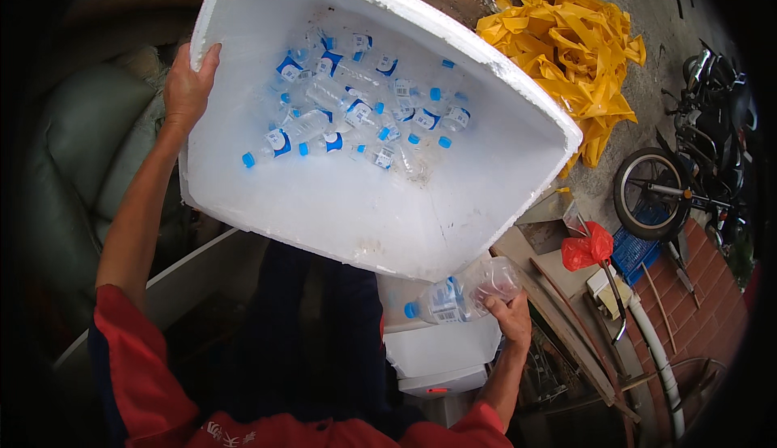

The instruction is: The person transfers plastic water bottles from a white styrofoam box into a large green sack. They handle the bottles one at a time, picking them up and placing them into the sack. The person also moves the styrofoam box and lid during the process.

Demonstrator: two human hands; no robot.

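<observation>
My left hand (189, 87) grips the upper left rim of a large white styrofoam box (340, 223), thumb over the edge. Inside lie several empty clear plastic bottles (358, 108) with blue caps and blue-and-white labels, heaped towards the back. Near the box's lower right edge, my right hand (513, 320) is closed round the base of a larger clear plastic bottle (449, 299), its blue cap pointing left. Below that bottle sits a smaller white foam box (446, 348).
Crumpled yellow plastic sheeting (564, 53) lies beyond the box. To the right are a motorcycle (698, 144), a red plastic bag (587, 246), a blue crate (634, 251), wooden boards (558, 326) and a white pipe (658, 351). Dark green sacks (91, 138) stand at left.
</observation>
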